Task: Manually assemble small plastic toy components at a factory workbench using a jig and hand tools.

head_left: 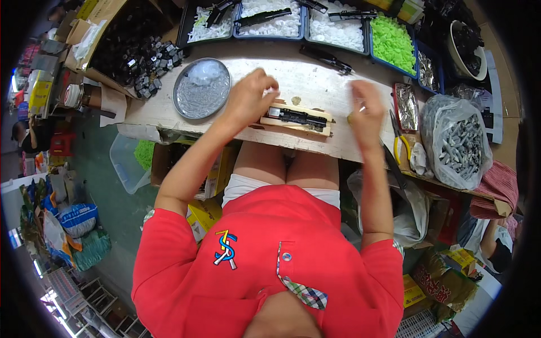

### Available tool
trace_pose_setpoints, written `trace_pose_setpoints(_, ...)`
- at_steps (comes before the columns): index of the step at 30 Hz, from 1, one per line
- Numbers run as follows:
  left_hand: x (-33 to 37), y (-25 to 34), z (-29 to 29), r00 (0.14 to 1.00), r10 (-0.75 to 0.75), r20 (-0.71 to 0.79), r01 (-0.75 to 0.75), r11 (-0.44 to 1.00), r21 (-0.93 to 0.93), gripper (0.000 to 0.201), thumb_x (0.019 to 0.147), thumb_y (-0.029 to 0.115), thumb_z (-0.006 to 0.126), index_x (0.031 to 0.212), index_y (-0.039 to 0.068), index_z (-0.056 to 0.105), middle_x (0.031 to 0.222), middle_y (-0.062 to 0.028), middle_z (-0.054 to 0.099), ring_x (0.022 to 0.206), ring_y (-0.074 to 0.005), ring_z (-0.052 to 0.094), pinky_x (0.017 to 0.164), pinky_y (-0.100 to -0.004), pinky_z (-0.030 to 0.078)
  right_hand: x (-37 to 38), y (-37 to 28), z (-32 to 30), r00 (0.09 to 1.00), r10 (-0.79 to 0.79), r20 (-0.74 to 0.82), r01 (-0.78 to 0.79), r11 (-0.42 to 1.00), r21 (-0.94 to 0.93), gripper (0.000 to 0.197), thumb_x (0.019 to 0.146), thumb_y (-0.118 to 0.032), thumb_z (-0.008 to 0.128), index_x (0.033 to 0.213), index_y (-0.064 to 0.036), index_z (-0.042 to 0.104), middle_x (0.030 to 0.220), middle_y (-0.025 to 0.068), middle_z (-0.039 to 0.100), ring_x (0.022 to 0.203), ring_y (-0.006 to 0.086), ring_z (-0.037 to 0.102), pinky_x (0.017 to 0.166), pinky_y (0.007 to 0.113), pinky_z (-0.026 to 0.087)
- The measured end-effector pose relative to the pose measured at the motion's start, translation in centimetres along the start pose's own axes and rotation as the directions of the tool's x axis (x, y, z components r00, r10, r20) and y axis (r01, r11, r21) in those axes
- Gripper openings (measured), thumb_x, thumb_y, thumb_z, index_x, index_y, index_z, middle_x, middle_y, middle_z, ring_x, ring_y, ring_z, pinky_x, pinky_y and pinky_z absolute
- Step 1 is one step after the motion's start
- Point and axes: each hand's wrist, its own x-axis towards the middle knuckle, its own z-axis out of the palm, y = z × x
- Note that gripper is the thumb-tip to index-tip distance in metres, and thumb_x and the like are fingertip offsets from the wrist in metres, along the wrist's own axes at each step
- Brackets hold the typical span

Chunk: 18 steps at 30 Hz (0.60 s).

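A light wooden jig (318, 131) lies at the bench's near edge, with a black plastic part (301, 117) set lengthwise in it; a small white piece (274, 112) shows at its left end. My left hand (252, 98) hovers just left of and above the jig, fingertips pinched together around something too small to make out, with a whitish bit at the tips. To the right of the jig, my right hand (365, 115) is raised and smeared by motion, its fingers curled. Beyond the jig lies another long black part (326, 58).
Bins of white pieces (270, 22) and green pieces (393, 42) line the back. Left are a round metal dish (201, 104) and a pile of small black parts (155, 67). Right are yellow-handled pliers (401, 147), a red tray (407, 107) and a bag of metal parts (459, 143).
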Motion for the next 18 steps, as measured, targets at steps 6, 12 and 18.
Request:
trace_pose_setpoints(6,10.6,-2.4,-1.0,0.971,0.029,-0.238,0.048,0.948,0.314,0.018,0.073,0.021,0.065,0.083,0.005,0.066,0.079,-0.0120,0.062,0.073,-0.0292,0.060,0.065,-0.0372,0.047,2.9,8.6,-8.0,0.897,0.431,0.095,-0.198,0.586,-0.786,0.016,0.079,-0.013,0.052,0.088,-0.0025,0.060,0.088,0.0186,0.058,0.082,0.0375,0.059,0.069,0.046,0.047)
trace_pose_setpoints(12,15.5,-3.0,0.8,0.991,-0.056,-0.125,0.096,0.935,0.342,0.018,0.072,0.020,0.066,0.081,0.004,0.066,0.070,-0.0145,0.063,0.067,-0.0300,0.062,0.063,-0.0369,0.049,2.6,11.4,-7.4,0.844,0.523,0.121,-0.205,0.522,-0.828,0.017,0.078,-0.008,0.047,0.085,-0.0016,0.060,0.086,0.0222,0.060,0.081,0.0401,0.059,0.070,0.049,0.048)
trace_pose_setpoints(18,16.2,-3.1,-1.3,0.982,-0.189,-0.003,0.188,0.978,-0.093,0.011,0.071,0.010,0.063,0.079,0.003,0.067,0.067,-0.0134,0.064,0.063,-0.0193,0.063,0.058,-0.0321,0.051,2.3,12.0,-8.7,0.869,0.486,0.094,-0.266,0.619,-0.739,0.016,0.078,-0.007,0.048,0.086,-0.0057,0.062,0.087,0.0173,0.060,0.083,0.0370,0.058,0.070,0.046,0.046)
